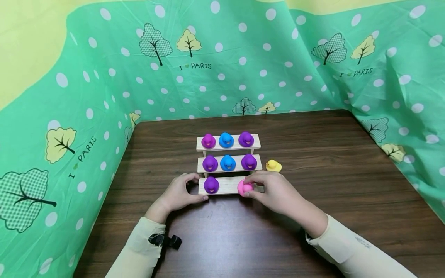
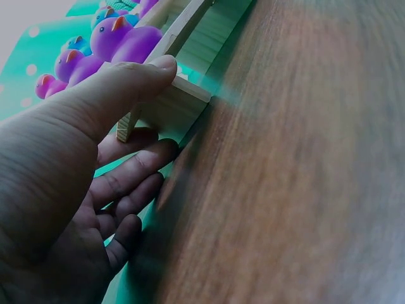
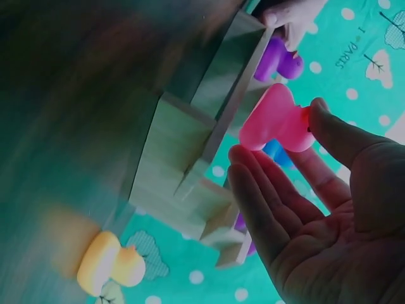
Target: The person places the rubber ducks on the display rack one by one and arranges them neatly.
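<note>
A three-tier wooden display stand (image 1: 226,186) stands on the table. My left hand (image 1: 179,193) grips the left end of its lowest tier, thumb along the front edge and fingers behind. My right hand (image 1: 274,189) pinches a pink rubber duck (image 1: 245,187) between thumb and fingers at that tier's right end; the right wrist view shows the pink duck (image 3: 276,120) near the board's edge. One purple duck (image 1: 211,185) sits at the left of the same tier. The middle tier bears a purple, a blue (image 1: 228,163) and a purple duck. On top are a magenta (image 1: 208,141), a blue and a purple duck.
A yellow rubber duck (image 1: 273,166) lies on the dark wooden table (image 1: 222,239), right of the stand and just beyond my right hand. Green dotted cloth (image 1: 222,77) hangs along the back and both sides. A black strap (image 1: 163,240) circles my left sleeve.
</note>
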`<action>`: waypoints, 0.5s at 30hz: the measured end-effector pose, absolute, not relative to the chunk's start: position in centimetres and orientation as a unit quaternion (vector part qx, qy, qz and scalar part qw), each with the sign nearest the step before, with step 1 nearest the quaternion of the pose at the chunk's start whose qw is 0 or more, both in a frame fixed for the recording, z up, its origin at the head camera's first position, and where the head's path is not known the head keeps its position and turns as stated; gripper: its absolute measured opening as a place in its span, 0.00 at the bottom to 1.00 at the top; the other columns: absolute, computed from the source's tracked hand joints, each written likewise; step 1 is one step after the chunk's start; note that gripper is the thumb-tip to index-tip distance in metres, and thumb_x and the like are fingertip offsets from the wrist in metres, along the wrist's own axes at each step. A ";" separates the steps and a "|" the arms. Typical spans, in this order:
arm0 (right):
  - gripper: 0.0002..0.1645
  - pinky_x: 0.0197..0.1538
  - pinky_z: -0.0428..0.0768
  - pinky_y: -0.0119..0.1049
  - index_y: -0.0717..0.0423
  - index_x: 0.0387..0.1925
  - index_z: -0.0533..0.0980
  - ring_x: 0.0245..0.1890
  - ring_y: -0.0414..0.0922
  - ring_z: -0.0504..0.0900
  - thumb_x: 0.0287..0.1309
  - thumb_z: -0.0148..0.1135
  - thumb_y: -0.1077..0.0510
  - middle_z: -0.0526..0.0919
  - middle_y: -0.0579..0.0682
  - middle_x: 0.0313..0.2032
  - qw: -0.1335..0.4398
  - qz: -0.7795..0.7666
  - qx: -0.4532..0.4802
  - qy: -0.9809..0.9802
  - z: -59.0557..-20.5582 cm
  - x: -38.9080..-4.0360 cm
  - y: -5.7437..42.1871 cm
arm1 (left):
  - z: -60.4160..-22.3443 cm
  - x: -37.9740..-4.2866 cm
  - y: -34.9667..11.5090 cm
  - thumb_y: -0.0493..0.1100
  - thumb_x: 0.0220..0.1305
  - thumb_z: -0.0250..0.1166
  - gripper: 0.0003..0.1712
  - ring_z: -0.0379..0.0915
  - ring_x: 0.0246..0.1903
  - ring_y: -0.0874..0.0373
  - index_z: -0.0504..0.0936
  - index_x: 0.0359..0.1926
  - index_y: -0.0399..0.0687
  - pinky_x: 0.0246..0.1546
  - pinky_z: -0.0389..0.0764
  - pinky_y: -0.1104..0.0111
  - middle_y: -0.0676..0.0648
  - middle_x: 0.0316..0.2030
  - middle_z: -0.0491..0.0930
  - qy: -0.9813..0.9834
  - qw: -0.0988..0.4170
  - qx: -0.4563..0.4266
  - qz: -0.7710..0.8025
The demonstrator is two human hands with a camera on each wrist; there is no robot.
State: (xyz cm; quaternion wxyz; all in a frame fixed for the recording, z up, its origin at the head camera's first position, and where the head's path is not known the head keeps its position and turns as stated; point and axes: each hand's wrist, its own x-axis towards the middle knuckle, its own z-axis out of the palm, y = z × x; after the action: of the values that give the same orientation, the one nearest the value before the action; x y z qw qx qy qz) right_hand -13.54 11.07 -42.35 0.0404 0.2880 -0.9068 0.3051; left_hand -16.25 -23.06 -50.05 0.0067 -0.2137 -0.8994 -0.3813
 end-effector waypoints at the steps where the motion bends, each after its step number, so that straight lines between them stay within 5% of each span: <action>1: 0.18 0.48 0.85 0.41 0.49 0.46 0.88 0.44 0.41 0.85 0.54 0.82 0.52 0.88 0.38 0.43 0.042 0.304 0.288 -0.907 -42.4 -13.5 10.9 | -50.1 -16.3 -23.0 0.53 0.44 0.87 0.31 0.79 0.44 0.56 0.84 0.48 0.49 0.51 0.79 0.58 0.54 0.40 0.83 -0.899 0.007 -0.214 -0.382; 15: 0.13 0.41 0.81 0.38 0.48 0.44 0.88 0.35 0.43 0.84 0.59 0.79 0.52 0.88 0.39 0.38 0.067 0.295 0.311 -0.901 -42.6 -14.1 8.3 | -50.1 -16.3 -23.0 0.52 0.44 0.87 0.31 0.79 0.43 0.56 0.84 0.47 0.46 0.51 0.79 0.58 0.52 0.40 0.84 -0.895 0.011 -0.222 -0.386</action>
State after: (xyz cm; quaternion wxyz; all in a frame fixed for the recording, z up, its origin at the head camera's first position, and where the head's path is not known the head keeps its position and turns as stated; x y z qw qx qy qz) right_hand -14.06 8.33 -42.61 0.0674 0.3114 -0.9008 0.2950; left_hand -16.29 -23.02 -50.13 0.0106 -0.2221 -0.8955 -0.3855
